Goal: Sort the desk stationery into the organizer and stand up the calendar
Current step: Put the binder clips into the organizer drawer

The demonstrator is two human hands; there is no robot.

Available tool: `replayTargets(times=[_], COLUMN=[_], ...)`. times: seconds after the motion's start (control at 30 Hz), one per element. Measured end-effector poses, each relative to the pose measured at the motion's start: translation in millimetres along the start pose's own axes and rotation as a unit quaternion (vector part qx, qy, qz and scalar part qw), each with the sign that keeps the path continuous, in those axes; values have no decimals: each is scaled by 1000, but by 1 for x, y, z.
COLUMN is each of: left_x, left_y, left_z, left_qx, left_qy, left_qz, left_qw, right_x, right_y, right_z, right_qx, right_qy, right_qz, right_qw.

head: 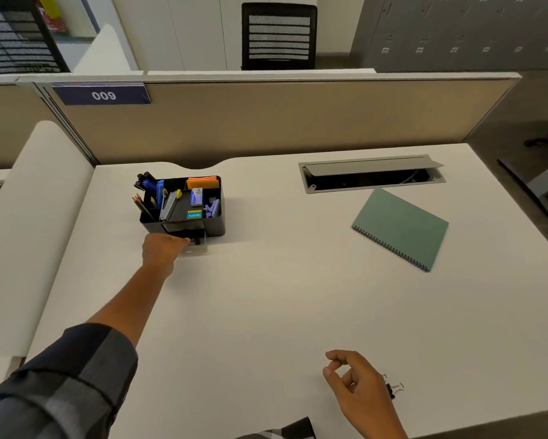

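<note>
1. Counter (pixel 266 312), white and broad, fills most of the view; a tan partition (pixel 298 118) with a blue "009" plate (pixel 103 96) backs it, and a black mesh chair (pixel 279 36) stands beyond.
2. Left arm in a dark checked sleeve (pixel 69 375) stretches far forward; the left hand (pixel 160 248) reaches the organizer's clear drawer (pixel 196 243), which stands slightly pulled out. Its fingers are hidden behind the hand, so I cannot tell how its grip lies on the drawer.
3. Right hand (pixel 358 384) hovers low near the counter's near edge, its grip loose: fingers curled, thumb and forefinger close, holding nothing.
4. Green spiral calendar (pixel 401 228) lies flat, well right of the organizer, just before the open cable hatch (pixel 372 174).
5. Black organizer (pixel 214 224) stands at the left rear, holding pencils, pens, a stapler, orange notes.
6. Binder clip (pixel 394 389) lies beside the right hand, partly hidden by it.
</note>
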State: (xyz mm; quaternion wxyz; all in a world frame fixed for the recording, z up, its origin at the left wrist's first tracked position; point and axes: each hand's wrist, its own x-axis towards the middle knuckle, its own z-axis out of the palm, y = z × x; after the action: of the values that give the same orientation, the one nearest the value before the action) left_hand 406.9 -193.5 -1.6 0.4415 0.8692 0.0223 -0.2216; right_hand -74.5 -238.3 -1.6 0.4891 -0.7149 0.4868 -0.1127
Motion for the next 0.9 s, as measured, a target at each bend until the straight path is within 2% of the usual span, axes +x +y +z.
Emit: replayTargets(times=[0.4,0.57,0.7,0.9], left_x=[4,-7,-40,-113], left_y=[0,-8,-27,-72], left_z=[-3,-13,-12,-2], left_qx=[83,57,16,-48], left_qy=[-2,26,29,-41], left_qz=[-4,16,66,89], left_qw=[997,998,997,994], right_x=[2,8,11,9], right_y=[-2,10,27,53], right_z=[-14,-35,-57,-82], right_qx=[-29,-66,-156,-257], right_qy=[22,79,104,64], right_qz=[-4,46,93,135], right_qw=[999,994,978,955])
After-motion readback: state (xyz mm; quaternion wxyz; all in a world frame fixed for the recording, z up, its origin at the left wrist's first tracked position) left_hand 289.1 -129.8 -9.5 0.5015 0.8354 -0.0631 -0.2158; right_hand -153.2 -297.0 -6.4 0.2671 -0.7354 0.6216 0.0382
